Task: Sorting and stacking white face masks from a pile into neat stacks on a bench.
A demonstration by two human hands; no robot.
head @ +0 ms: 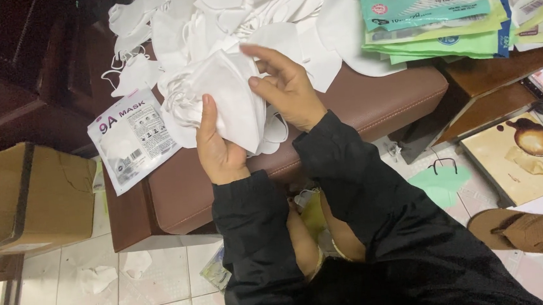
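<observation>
- The person is holding a small stack of white face masks [228, 98], folded flat, with thin ear loops hanging out at the stack's left edge.
- The stack is hovering just above the brown padded bench [383, 95], in front of a loose heap of more white masks [208, 9] spreading across the bench top.
- The left hand [218, 147] is gripping the stack from below, thumb pressing on the front face, fingers wrapping behind and clamping it.
- The right hand [286, 87] is touching the stack's right edge, its fingers [264, 55] partly spread, with the thumb and a fingertip pinching the outer mask.
- A sealed white mask packet [131, 137] is lying on the bench's left corner, just beside the left hand.
- Green and teal mask packets [431, 11] are piling up at the far right of the bench.
- A cardboard box [26, 197] is sitting to the left, and a brown sandal [526, 230] is resting on the tiled floor at the right.
</observation>
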